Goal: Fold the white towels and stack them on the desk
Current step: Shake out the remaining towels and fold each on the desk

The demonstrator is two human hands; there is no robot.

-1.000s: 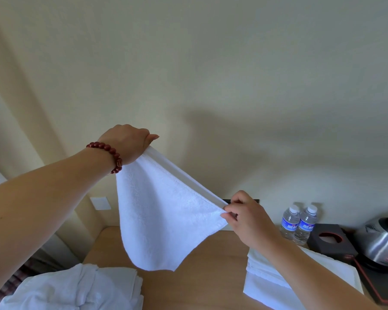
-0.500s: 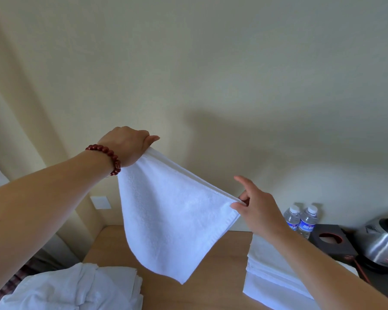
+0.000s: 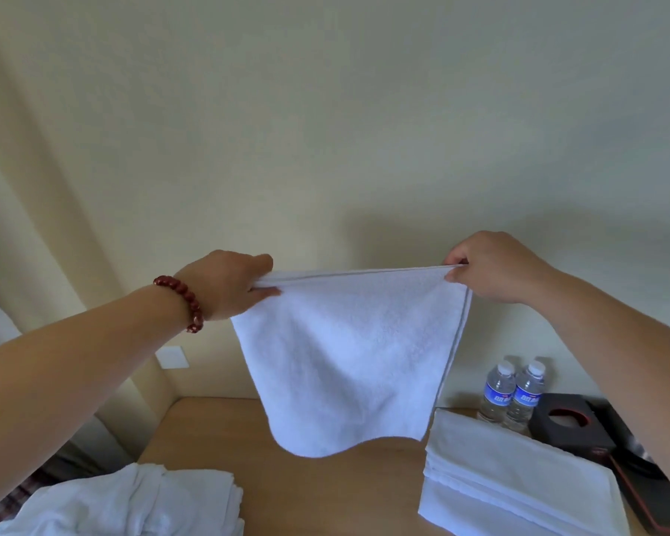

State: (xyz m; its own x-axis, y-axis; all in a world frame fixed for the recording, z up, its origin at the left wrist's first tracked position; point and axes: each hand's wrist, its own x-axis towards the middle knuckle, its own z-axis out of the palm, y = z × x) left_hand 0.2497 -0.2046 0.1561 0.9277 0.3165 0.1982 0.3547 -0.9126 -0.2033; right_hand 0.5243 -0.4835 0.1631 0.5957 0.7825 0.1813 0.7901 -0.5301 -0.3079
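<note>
Head view (forward, downward) over desk [image 3: 325, 481]

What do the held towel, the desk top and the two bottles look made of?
Held towel: soft white terry cloth, nubby pile, hemmed edge, drapes limply. Desk top: light wood or wood-look laminate, smooth matte; can't tell which. Two bottles: clear thin plastic, white caps, blue labels.
</note>
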